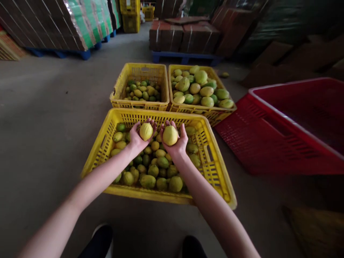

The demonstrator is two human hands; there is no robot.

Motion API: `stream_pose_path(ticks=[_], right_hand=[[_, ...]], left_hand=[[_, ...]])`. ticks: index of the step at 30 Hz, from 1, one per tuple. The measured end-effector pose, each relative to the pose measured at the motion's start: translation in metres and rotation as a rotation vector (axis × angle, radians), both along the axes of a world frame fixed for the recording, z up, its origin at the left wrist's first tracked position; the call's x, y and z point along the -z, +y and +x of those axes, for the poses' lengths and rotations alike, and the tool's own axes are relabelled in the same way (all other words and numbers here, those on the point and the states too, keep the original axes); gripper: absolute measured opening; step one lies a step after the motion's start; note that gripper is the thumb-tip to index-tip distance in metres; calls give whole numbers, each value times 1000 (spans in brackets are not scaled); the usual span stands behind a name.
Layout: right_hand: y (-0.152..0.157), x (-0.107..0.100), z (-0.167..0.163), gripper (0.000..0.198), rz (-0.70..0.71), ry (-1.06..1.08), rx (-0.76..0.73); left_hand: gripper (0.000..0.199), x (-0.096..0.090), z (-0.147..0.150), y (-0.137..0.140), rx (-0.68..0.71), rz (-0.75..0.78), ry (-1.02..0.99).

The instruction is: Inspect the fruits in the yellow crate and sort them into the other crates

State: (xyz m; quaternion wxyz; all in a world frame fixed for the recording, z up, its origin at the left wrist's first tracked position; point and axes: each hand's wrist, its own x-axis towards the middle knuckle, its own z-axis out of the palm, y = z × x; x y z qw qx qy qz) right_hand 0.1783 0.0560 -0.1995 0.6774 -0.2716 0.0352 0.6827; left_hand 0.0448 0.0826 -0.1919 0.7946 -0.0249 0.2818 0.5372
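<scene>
Over the near yellow crate (220, 172), my left hand (137, 139) cups a yellow lemon (146, 131) in its upturned palm, fingers curled round the far side. Beside it, a little to the right, my right hand (179, 146) cradles a second, slightly larger yellow lemon (170, 135), thumb on its right side. The two hands are apart. Beneath them lie many green and yellow lemons (147, 181), partly hidden by my hands and forearms.
Behind stand two yellow crates: the left crate (118, 86) holds small fruit, the right crate (231, 104) larger fruit. A red crate (268, 136) tilts at right. Farther back are cartons (166, 37) on a blue pallet (185, 57) and wrapped stacks (91, 21).
</scene>
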Motion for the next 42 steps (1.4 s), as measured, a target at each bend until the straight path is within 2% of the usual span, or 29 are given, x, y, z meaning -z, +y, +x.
stream_pose_path(ticks=[3, 7, 13, 18, 26, 35, 42], right_hand=[[7, -9, 1, 34, -1, 47, 85], [12, 0, 3, 29, -60, 46, 129], [7, 15, 0, 26, -91, 31, 96], [5, 16, -4, 26, -126, 10, 96], [4, 23, 0, 24, -135, -21, 116], [4, 18, -3, 29, -187, -31, 153], [9, 42, 1, 32, -221, -105, 189]], left_hand=[[46, -11, 19, 3, 18, 96, -86], [50, -6, 33, -1, -17, 80, -110], [50, 5, 25, -10, -10, 43, -55], [51, 4, 25, -13, -15, 34, -74], [50, 13, 29, -16, -6, 37, -97], [52, 13, 30, -17, -17, 13, -106], [47, 15, 33, -18, 6, -5, -76]])
